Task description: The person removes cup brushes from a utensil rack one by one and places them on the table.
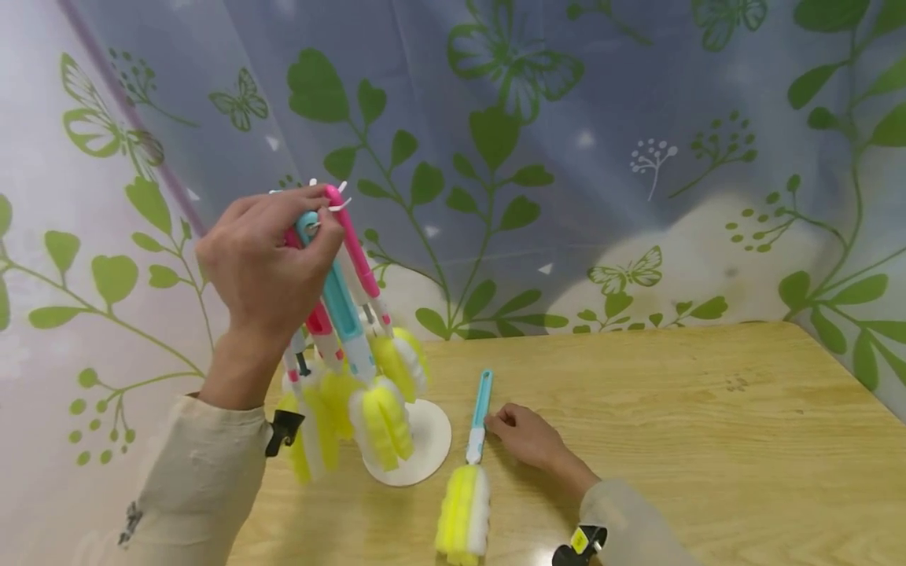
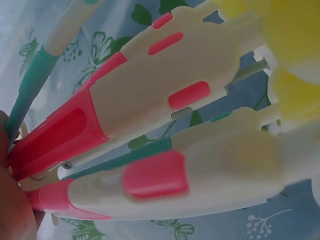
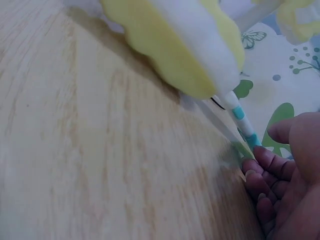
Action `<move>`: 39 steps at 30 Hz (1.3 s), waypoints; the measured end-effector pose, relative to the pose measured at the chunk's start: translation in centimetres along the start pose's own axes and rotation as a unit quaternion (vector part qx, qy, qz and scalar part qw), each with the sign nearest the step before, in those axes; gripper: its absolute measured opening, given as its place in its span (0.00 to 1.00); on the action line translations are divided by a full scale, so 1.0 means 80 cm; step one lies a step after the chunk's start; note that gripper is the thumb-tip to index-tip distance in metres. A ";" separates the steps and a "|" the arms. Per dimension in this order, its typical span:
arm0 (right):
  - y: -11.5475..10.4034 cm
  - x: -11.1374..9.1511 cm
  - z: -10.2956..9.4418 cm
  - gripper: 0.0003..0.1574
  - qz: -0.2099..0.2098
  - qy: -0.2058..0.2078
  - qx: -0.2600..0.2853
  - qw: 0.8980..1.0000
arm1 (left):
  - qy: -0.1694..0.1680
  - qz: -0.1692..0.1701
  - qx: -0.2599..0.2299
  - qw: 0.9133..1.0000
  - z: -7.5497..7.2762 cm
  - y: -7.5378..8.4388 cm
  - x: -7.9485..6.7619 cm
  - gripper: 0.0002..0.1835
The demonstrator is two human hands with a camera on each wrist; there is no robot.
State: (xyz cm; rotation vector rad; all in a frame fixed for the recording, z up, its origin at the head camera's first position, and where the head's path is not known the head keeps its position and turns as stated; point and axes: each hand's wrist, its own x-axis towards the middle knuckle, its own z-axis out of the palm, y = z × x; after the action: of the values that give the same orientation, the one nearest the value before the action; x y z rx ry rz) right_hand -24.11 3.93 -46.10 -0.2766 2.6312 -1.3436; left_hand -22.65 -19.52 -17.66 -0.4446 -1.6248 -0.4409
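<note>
My left hand (image 1: 265, 248) is raised, its fingers curled round the top of a stand where white hooks stick out. Several sponge brushes (image 1: 343, 295) with pink or teal handles and yellow-and-white heads hang below it. In the left wrist view a pink-handled brush (image 2: 150, 182) hangs close to the fingers; the stand's pole is mostly hidden. A round white base (image 1: 433, 440) is under the heads. On the table a teal-handled sponge brush (image 1: 477, 432) lies with its head towards me. My right hand (image 1: 531, 436) is beside its handle, fingertips at it, thumb apart in the right wrist view.
The wooden table (image 1: 672, 424) extends to the right. Behind it hangs a curtain (image 1: 538, 173) printed with green leaves and butterflies. The hanging brushes are left of the lying one, with the white base between them.
</note>
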 end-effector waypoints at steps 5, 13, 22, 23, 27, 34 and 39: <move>0.000 0.000 -0.004 0.18 0.003 -0.008 0.037 0.999 | -0.002 0.007 -0.021 1.000 0.002 -0.004 0.000 0.16; 0.002 0.003 -0.006 0.18 0.002 -0.013 0.070 0.997 | 0.010 0.014 -0.097 0.995 0.002 -0.015 -0.002 0.16; 0.003 0.003 -0.011 0.19 0.001 -0.009 0.081 0.997 | -0.026 0.008 -0.219 0.975 0.002 -0.029 0.003 0.17; 0.003 0.003 -0.011 0.20 0.000 -0.008 0.082 0.997 | -0.034 0.005 -0.235 0.971 0.002 -0.031 0.003 0.17; 0.003 0.003 -0.010 0.20 -0.007 -0.009 0.078 0.997 | -0.071 -0.012 -0.285 0.956 -0.006 -0.036 0.004 0.16; 0.003 0.003 -0.011 0.20 -0.010 -0.007 0.073 0.997 | -0.096 -0.042 -0.299 0.948 -0.026 -0.028 0.012 0.13; 0.004 0.006 -0.017 0.19 -0.027 -0.013 0.092 0.995 | -0.095 -0.028 -0.247 0.964 -0.025 -0.037 0.007 0.13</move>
State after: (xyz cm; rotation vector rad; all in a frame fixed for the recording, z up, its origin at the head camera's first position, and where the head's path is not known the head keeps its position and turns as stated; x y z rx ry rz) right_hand -24.91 5.11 -45.60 -0.3376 2.4740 -1.5751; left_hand -22.53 -23.06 -17.01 -0.8353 -1.7098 -0.8769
